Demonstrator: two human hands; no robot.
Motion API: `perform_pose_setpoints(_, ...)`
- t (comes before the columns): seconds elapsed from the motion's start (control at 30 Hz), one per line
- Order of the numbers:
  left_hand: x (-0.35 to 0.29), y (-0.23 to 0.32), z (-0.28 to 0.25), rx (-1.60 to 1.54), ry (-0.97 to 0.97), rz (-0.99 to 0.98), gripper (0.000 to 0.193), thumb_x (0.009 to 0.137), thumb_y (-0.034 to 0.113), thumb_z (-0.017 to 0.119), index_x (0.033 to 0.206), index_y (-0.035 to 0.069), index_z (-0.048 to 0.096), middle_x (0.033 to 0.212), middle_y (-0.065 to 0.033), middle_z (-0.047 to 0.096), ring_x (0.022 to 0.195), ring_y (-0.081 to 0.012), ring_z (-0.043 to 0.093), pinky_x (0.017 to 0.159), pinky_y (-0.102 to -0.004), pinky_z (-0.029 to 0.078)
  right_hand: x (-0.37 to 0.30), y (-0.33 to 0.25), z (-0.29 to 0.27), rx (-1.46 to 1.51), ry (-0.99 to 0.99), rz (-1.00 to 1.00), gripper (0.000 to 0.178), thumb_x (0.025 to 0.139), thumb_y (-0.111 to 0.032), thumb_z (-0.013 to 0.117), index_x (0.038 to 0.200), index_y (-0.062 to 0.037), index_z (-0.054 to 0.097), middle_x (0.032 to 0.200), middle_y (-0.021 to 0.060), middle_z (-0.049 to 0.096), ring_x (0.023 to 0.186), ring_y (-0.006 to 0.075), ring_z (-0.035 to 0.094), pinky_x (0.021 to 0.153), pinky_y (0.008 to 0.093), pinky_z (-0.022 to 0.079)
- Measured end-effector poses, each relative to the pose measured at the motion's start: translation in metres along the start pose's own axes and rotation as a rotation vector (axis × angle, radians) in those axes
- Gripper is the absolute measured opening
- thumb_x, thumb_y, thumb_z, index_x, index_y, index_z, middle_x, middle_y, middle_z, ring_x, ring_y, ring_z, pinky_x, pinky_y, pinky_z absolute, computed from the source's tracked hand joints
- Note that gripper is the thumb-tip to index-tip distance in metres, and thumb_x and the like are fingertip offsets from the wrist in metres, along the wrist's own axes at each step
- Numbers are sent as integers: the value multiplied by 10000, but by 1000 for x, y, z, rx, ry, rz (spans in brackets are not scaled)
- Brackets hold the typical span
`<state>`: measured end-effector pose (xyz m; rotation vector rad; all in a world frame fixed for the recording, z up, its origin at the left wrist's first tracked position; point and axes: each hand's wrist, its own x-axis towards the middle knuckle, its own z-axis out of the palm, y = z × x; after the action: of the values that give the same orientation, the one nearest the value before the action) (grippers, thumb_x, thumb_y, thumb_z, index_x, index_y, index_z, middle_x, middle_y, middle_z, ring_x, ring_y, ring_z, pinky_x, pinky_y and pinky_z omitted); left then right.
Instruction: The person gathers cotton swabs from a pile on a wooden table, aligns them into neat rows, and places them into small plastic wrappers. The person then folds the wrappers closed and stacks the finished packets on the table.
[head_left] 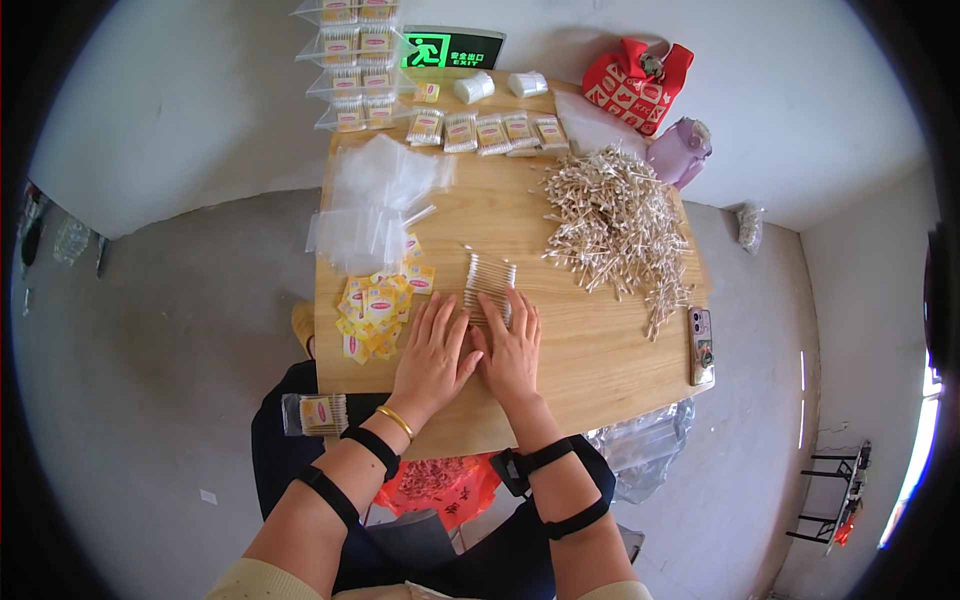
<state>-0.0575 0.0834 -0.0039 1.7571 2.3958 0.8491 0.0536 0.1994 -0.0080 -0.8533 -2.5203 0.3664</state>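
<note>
A row of cotton swabs lies side by side on the wooden table in front of me, one swab sticking out at its far end. My right hand rests over the near end of the row, fingers stretched out and touching the swabs. Just left of the row, my left hand lies flat with its fingers extended, its thumb close to the right thumb. Yellow-and-white printed cards are heaped beside my left hand. A large loose pile of cotton swabs spreads over the right side of the table.
Clear plastic bags lie at the left. Packed swab bags line the back, near a stack of packs. A red bag, purple jug and phone stand or lie right. One packed bag rests by my left leg.
</note>
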Motion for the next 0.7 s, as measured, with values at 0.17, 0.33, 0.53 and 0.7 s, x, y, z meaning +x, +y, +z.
perform_pose_setpoints(0.17, 0, 0, 0, -6, -9, 4, 632, 1015, 406, 569, 1470, -16, 446, 1576, -229, 376, 1519, -440, 278, 1263, -550, 233, 10, 2, -1, 44, 13, 11, 483, 965, -288, 676, 1427, -164, 608, 1525, 173, 425, 1438, 396, 378, 1214, 530, 290)
perform_pose_setpoints(0.33, 0, -1, 1, -13, -2, 8, 650, 1016, 407, 567, 1486, -17, 416, 1575, -228, 378, 1517, -441, 280, 1262, -551, 232, 15, 2, 1, 51, 24, 5, 451, 956, -256, 681, 1389, -143, 626, 1492, 168, 445, 1424, 400, 389, 1211, 532, 294)
perform_pose_setpoints(0.53, 0, -1, -1, -6, 1, 8, 647, 1021, 400, 558, 1490, -21, 411, 1574, -230, 379, 1513, -444, 284, 1260, -553, 233, 20, -1, -3, 136, 17, 60, 357, 960, -194, 651, 1312, -132, 652, 1444, 159, 470, 1414, 397, 399, 1180, 531, 324)
perform_pose_setpoints(0.7, 1, 0, -3, -19, -12, 4, 650, 1024, 397, 554, 1497, -23, 404, 1579, -228, 376, 1516, -438, 284, 1261, -549, 234, 30, 5, -3, 147, 26, 77, 324, 958, -171, 640, 1280, -140, 666, 1426, 154, 479, 1401, 393, 410, 1151, 527, 344)
